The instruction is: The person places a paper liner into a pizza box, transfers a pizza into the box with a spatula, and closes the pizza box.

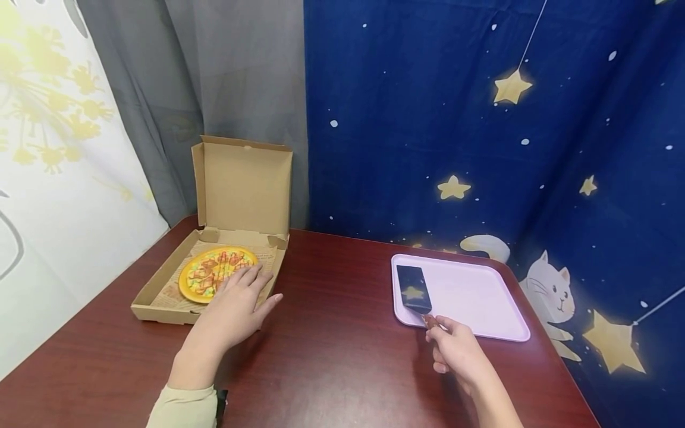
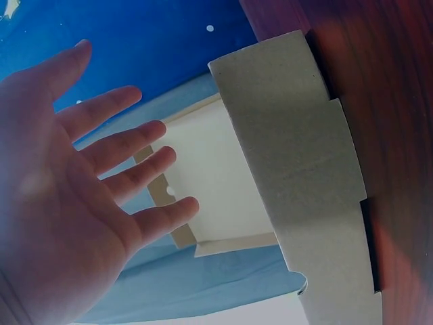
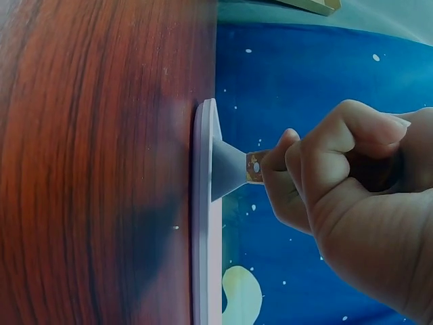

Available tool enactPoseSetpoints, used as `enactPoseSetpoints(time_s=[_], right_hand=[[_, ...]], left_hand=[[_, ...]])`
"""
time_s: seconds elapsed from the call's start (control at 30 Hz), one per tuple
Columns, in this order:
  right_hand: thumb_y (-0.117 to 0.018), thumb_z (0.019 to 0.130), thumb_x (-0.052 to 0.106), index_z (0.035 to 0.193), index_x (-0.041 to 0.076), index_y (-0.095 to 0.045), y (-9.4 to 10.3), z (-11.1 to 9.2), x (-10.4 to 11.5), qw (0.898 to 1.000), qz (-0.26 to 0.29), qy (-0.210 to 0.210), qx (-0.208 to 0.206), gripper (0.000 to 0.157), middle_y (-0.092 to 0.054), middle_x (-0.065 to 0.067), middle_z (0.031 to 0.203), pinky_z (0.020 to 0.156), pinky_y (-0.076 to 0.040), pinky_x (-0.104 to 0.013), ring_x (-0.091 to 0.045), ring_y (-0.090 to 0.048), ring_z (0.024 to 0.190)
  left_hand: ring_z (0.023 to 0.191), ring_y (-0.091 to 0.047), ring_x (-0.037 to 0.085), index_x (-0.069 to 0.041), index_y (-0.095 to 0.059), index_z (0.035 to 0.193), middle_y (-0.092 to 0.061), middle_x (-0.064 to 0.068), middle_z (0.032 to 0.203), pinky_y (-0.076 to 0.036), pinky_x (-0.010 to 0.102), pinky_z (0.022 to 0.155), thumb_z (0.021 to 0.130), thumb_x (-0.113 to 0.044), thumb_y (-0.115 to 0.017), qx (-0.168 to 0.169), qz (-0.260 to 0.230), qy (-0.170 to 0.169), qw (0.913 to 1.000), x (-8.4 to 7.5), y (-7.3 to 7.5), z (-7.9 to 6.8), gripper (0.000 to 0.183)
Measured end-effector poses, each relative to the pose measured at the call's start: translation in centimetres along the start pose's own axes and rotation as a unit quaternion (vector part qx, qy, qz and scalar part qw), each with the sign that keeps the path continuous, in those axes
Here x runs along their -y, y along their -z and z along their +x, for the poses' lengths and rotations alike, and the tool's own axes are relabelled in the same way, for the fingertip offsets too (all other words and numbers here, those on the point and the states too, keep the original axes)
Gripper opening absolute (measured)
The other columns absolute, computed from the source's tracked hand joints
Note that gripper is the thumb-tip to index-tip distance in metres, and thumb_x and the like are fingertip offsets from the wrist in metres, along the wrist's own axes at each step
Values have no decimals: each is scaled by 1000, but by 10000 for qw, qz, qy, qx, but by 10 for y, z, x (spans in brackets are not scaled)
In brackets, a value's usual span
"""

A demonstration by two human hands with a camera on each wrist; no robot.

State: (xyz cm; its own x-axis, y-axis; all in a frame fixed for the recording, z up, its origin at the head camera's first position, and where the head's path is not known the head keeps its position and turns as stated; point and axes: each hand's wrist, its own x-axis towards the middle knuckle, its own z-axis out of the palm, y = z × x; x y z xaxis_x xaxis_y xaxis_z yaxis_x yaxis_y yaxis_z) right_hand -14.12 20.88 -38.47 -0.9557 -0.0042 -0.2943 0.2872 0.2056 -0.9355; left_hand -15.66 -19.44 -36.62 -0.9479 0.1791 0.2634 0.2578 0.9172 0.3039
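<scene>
My right hand (image 1: 459,354) grips the wooden handle of a metal spatula (image 1: 414,290). The spatula's broad, shiny blade overlaps the left part of a pale pink tray (image 1: 476,297), and a star is mirrored in it. In the right wrist view, fingers curl round the handle while the blade (image 3: 227,170) reaches behind the tray's raised rim (image 3: 206,264). Spread and holding nothing, my left hand (image 1: 238,309) hovers over the front of an open cardboard pizza box (image 1: 246,190). Inside the box lies a round pizza (image 1: 211,276) with a yellow rim, partly hidden by those fingers.
The box stands at the left of a dark red wooden table (image 1: 326,356), its lid upright at the back. Printed paper (image 1: 170,291) lines its base. Behind the table hang a grey curtain (image 1: 251,71) and a blue starry one (image 1: 407,131).
</scene>
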Motion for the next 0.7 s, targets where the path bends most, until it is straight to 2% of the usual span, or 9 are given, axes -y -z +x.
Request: enactPoseSetpoints(time_s=[0.1, 0.3, 0.43, 0.6, 0.7], right_hand=[[-45, 105, 6, 156, -15, -30, 0, 0, -1, 10000, -59, -39, -32, 56, -57, -6, 96, 45, -33, -19, -7, -32, 51], [-48, 103, 7, 156, -20, -26, 0, 1, -2, 9990, -409, 55, -175, 64, -64, -14, 106, 49, -49, -24, -11, -44, 55], [-50, 104, 9, 156, -22, -28, 0, 2, -1, 9973, -634, 96, -350, 64, -67, -23, 113, 56, -60, -28, -14, -55, 64], [-53, 107, 13, 155, -22, -30, 2, 3, 3, 9926, -1149, 178, -338, 64, -61, -40, 136, 80, -67, -40, -26, -73, 87], [-55, 108, 18, 154, -22, -34, 5, 0, 7, 9817, -1858, 336, -265, 64, -53, -42, 147, 102, -60, -53, -43, -73, 114]], left_hand=[[151, -43, 50, -4, -61, 147, -51, 26, 160, -32, 76, 121, 105, -41, -63, 3, 11, 3, 10000, 0, 0, 0, 56], [151, -43, 50, -3, -62, 146, -50, 26, 160, -32, 75, 121, 105, -41, -64, 6, 69, 26, 10000, 2, -1, -2, 56], [151, -42, 51, -4, -63, 145, -50, 26, 160, -32, 75, 122, 105, -41, -64, 23, 74, 34, 10000, 2, -1, -2, 55], [152, -41, 52, -4, -64, 145, -49, 27, 161, -31, 75, 122, 105, -40, -64, 61, 70, 59, 9999, 7, -3, -2, 54], [151, -42, 51, -4, -64, 144, -50, 27, 160, -32, 77, 120, 105, -40, -65, 53, 154, 55, 9999, 12, -3, -1, 53]])
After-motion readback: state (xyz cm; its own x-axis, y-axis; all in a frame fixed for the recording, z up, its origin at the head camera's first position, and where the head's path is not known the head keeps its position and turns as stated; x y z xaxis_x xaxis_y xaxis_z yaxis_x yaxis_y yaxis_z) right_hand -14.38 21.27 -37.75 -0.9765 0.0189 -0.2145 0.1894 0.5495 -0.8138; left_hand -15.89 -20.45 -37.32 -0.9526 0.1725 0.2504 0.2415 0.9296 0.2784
